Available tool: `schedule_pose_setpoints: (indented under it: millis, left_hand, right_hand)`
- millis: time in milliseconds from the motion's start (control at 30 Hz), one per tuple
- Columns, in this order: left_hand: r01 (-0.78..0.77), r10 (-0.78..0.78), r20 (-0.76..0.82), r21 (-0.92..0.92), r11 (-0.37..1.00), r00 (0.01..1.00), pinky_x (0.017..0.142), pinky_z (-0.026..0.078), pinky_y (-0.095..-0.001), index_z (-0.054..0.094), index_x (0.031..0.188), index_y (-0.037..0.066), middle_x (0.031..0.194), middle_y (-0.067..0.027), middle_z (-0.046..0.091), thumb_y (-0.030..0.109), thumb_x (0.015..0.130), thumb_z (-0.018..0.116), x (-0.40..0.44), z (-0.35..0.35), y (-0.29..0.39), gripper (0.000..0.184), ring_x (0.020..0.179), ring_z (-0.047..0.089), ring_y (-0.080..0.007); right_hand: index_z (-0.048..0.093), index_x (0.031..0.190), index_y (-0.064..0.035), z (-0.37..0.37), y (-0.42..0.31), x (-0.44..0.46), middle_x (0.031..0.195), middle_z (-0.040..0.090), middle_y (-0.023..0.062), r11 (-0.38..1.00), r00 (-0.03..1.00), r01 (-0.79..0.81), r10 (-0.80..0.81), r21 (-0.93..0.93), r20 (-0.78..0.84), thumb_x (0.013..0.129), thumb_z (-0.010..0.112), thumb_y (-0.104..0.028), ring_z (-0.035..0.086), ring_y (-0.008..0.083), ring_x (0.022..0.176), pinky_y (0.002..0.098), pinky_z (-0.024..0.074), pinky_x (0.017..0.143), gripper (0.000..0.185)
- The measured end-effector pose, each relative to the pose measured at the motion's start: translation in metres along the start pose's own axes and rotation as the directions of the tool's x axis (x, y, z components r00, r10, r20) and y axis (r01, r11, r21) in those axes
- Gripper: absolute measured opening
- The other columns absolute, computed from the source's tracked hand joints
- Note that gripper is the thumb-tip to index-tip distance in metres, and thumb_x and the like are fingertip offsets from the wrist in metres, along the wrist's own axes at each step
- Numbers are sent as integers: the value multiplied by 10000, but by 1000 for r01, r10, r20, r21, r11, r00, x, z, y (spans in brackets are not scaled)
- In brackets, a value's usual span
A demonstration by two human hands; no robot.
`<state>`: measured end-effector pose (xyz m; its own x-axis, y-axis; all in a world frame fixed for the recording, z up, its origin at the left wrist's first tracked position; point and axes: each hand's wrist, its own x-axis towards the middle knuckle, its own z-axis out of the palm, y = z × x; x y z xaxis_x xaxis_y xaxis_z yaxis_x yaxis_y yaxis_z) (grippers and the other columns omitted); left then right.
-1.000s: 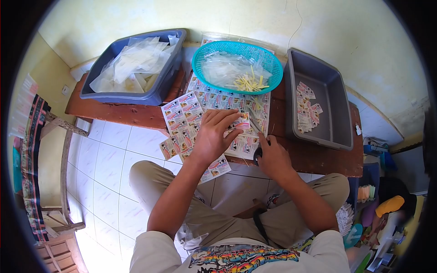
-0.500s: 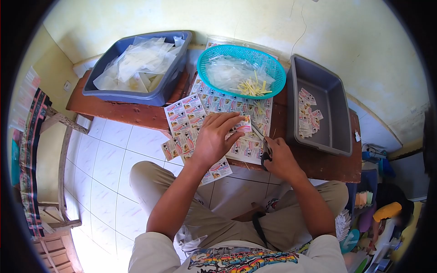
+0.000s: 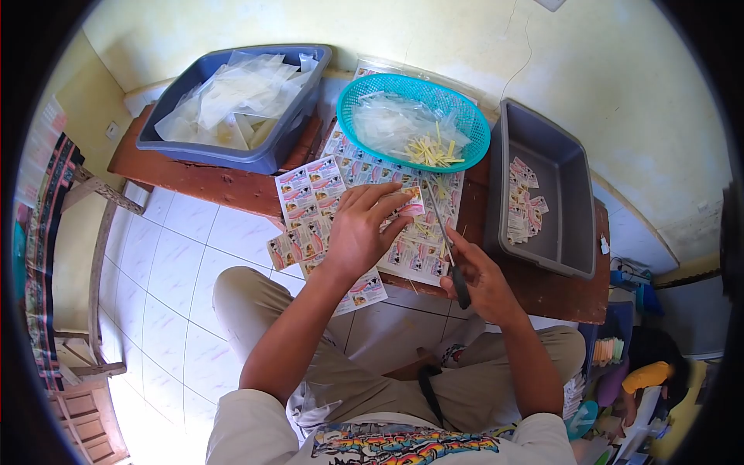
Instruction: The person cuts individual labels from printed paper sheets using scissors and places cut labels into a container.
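Observation:
My left hand (image 3: pixel 364 225) pinches a small printed label (image 3: pixel 413 201) between thumb and fingers, above the bench. Black-handled scissors (image 3: pixel 459 285) are in my right hand (image 3: pixel 482 279), their blades pointing up and away beside the label's right edge. Beneath both hands lie printed label sheets (image 3: pixel 418 260), with more sheets (image 3: pixel 311 190) to the left hanging over the bench's front edge. Thin yellowish paper strips are scattered among them.
On the wooden bench (image 3: pixel 209 186) stand a blue-grey tub (image 3: pixel 291 132) of clear plastic bags, a teal basket (image 3: pixel 484 132) of bags and paper strips, and a grey tub (image 3: pixel 562 194) with cut labels. Another person (image 3: pixel 647 376) is at lower right.
The scissors have swung away from the label, with my right hand turning and their handle moving lower. My left hand keeps the label nearly in place. The whole view has shifted slightly.

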<state>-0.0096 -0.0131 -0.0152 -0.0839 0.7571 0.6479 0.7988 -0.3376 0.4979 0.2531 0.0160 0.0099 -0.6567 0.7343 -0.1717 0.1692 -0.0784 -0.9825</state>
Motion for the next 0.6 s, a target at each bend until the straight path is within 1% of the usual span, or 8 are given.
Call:
schedule_pose_setpoints:
  millis: [33, 100, 200, 233, 300, 400, 600]
  left_hand:
    - [-3, 3, -3, 4, 1000, 1000, 970, 531, -449, 771, 1215, 119, 1238, -85, 745, 176, 827, 877, 1, 0, 1, 406, 1112, 705, -299]
    - [-2, 2, 2, -1, 1000, 1000, 967, 531, -450, 772, 1209, 118, 1238, -85, 745, 173, 824, 879, 2, 0, 2, 404, 1109, 706, -300]
    - [-7, 7, 5, -6, 1000, 1000, 960, 533, -451, 774, 1200, 115, 1236, -85, 745, 169, 819, 881, 2, 1, 1, 399, 1102, 707, -302]
    - [-11, 11, 1, -5, 1000, 1000, 955, 535, -450, 774, 1196, 113, 1233, -85, 745, 167, 818, 882, 2, 1, 1, 397, 1099, 707, -302]
    - [-13, 13, 0, -9, 1000, 1000, 951, 537, -450, 774, 1189, 110, 1231, -85, 745, 164, 816, 883, 2, 1, 0, 393, 1096, 707, -303]
    - [-17, 17, 1, -23, 1000, 1000, 943, 541, -450, 773, 1172, 105, 1226, -85, 744, 160, 810, 886, 1, 1, 1, 383, 1090, 707, -302]
    - [-21, 21, 0, -23, 1000, 1000, 933, 547, -454, 769, 1147, 104, 1218, -82, 741, 159, 796, 893, 0, 0, 3, 376, 1078, 704, -300]
  right_hand:
    - [419, 1650, -120, 0, -1, 0, 1175, 526, 35, 1000, 1000, -3, 3, 0, 1, 922, 840, -102, 585, 73, 933, 243, 527, 820, 842]
    - [384, 1666, -114, 1, -7, -1, 1229, 506, 29, 996, 997, -34, 29, 79, 68, 926, 829, -65, 598, 79, 971, 242, 529, 853, 865]
    - [383, 1666, -116, 7, -14, -2, 1230, 503, 30, 990, 995, -41, 28, 133, 95, 935, 816, -57, 600, 75, 979, 242, 532, 853, 851]
    - [383, 1666, -116, 7, -12, -1, 1230, 503, 30, 990, 995, -43, 30, 133, 96, 935, 816, -57, 600, 75, 979, 242, 532, 853, 851]
    - [374, 1671, -120, 8, -8, 0, 1230, 496, 31, 996, 994, 16, -24, 85, 103, 938, 804, -48, 603, 78, 963, 250, 545, 835, 852]
    - [361, 1676, -126, 9, -10, 1, 1216, 494, 32, 991, 995, -24, 12, 132, 96, 938, 801, -52, 602, 84, 933, 260, 555, 812, 862]
    - [356, 1673, -107, 12, -11, 2, 1205, 493, 34, 989, 995, -25, 11, 143, 97, 940, 801, -60, 598, 93, 898, 261, 562, 783, 859]
